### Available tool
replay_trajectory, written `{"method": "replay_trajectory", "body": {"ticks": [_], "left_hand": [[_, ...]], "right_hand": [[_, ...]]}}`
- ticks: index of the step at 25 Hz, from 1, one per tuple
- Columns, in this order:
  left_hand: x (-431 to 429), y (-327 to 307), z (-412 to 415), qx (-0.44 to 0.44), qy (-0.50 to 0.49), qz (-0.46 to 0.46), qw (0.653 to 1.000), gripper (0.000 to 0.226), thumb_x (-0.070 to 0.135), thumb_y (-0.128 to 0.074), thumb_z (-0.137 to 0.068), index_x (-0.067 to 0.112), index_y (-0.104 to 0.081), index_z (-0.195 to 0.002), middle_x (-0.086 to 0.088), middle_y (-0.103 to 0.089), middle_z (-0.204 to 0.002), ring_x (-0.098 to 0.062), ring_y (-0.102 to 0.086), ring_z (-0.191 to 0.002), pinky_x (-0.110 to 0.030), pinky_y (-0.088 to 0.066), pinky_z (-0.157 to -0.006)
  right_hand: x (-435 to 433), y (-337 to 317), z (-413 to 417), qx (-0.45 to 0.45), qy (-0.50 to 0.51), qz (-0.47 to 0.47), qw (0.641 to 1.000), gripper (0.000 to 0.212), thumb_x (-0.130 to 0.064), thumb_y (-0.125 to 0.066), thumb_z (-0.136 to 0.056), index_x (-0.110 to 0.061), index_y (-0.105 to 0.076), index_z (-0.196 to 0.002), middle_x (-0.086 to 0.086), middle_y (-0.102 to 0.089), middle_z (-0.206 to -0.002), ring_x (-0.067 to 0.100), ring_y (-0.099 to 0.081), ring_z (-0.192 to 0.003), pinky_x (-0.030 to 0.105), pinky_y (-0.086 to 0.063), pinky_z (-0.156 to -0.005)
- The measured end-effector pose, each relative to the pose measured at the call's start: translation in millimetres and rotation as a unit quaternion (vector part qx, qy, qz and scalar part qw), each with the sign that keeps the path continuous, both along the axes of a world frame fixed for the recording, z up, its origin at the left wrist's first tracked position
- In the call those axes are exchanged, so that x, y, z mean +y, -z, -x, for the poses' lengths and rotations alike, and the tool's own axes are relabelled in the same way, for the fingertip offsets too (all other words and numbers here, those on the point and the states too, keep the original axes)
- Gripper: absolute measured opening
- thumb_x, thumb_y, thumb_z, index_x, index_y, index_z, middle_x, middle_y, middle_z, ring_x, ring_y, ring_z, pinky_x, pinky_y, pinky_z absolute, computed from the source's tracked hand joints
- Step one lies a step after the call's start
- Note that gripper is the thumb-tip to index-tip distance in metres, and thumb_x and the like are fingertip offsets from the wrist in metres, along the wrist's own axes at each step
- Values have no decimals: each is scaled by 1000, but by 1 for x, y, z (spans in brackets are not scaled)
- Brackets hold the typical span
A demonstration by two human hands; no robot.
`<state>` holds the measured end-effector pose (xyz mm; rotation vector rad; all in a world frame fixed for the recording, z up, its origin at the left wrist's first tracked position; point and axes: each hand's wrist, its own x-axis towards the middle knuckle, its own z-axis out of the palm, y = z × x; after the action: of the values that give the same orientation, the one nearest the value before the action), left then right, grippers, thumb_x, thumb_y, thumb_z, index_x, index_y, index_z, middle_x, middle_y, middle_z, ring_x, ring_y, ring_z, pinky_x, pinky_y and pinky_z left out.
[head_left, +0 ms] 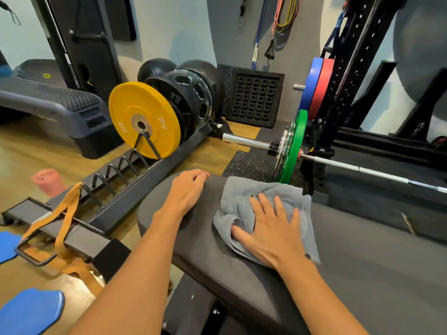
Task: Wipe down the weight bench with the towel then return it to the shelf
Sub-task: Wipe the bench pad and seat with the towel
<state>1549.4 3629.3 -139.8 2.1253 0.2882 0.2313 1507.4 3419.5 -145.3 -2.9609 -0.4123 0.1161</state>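
Note:
The weight bench [212,262] has a dark grey padded top and runs from the lower middle toward the centre of the view. A crumpled grey towel [239,197] lies on its far end. My right hand [271,228] presses flat on the towel with fingers spread. My left hand [186,192] rests on the bench's far left corner, fingers curled over the edge, beside the towel and apart from it. No shelf is in sight.
A floor plate rack [135,180] with a yellow 15 kg plate [142,117] stands left of the bench. A barbell [246,140] with a green plate [294,146] lies just beyond the bench. An orange strap [65,213], blue pads and a pink roll lie at left.

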Motion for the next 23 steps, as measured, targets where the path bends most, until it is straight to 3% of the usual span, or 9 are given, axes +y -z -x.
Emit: {"method": "replay_trajectory", "body": {"ticks": [2,6,10,13,14,16,18,20,23], "left_hand": [[13,-1,0,-6,-10,48,999,31,35,-42,-89,27,-71,-98,-5,-69,-112,-22,-65,-107,-43,-45,-102],[47,1,-2,-12,4,-22,1000,54,51,-35,-85,24,-66,-120,-4,-60,-135,-27,-51,-127,-49,-35,-109],[34,4,-4,-31,46,-36,998,50,54,-35,-81,28,-67,-109,-2,-65,-127,-26,-54,-123,-48,-38,-106],[18,4,-3,-47,47,-56,996,41,44,-46,-88,19,-70,-110,-9,-66,-125,-29,-57,-118,-43,-39,-101],[14,6,-2,-49,36,-68,996,34,36,-51,-92,15,-71,-111,-11,-66,-124,-31,-57,-117,-39,-38,-97],[8,8,1,-46,13,-80,996,28,25,-54,-95,11,-72,-111,-13,-65,-123,-32,-55,-116,-32,-34,-90],[5,8,2,-50,10,-81,995,27,24,-54,-94,12,-73,-108,-13,-65,-122,-32,-55,-116,-32,-34,-89],[4,10,1,-55,14,-90,994,25,27,-55,-93,15,-75,-103,-11,-67,-120,-31,-57,-113,-36,-37,-89],[2,14,-2,-53,24,-116,992,25,36,-53,-91,24,-73,-100,-5,-69,-118,-28,-59,-110,-39,-42,-90]], "right_hand": [[49,2,-11,9,-27,-14,999,91,-81,-24,-82,-30,-7,-156,-2,1,-167,31,8,-152,67,5,-114],[107,4,-16,-2,-59,-28,998,83,-70,-30,-89,-23,-15,-156,5,-6,-167,37,3,-151,71,4,-111],[79,6,15,-31,-87,-36,995,68,-50,-41,-95,-19,-21,-153,6,-12,-165,34,-3,-151,67,-2,-113],[28,2,51,-33,-71,-54,995,63,-44,-41,-96,-21,-23,-152,0,-13,-166,28,-4,-152,63,-7,-114],[1,4,66,-49,-58,-56,996,62,-44,-41,-93,-23,-28,-150,-3,-20,-164,25,-12,-152,63,-14,-114],[-61,6,98,-124,-10,-49,991,58,-46,-46,-82,-26,-44,-137,-6,-49,-149,24,-44,-139,58,-42,-103],[-124,2,118,-134,60,-50,988,48,-50,-46,-75,-33,-48,-120,-9,-64,-128,21,-59,-123,48,-50,-93],[-160,-12,117,-78,148,-72,983,53,-71,-41,-73,-40,-46,-115,-20,-55,-125,13,-50,-126,43,-38,-102],[-148,-17,88,-41,217,-70,973,105,-99,-17,-55,-39,-28,-141,-13,-24,-159,17,-13,-150,58,-12,-117]]}}
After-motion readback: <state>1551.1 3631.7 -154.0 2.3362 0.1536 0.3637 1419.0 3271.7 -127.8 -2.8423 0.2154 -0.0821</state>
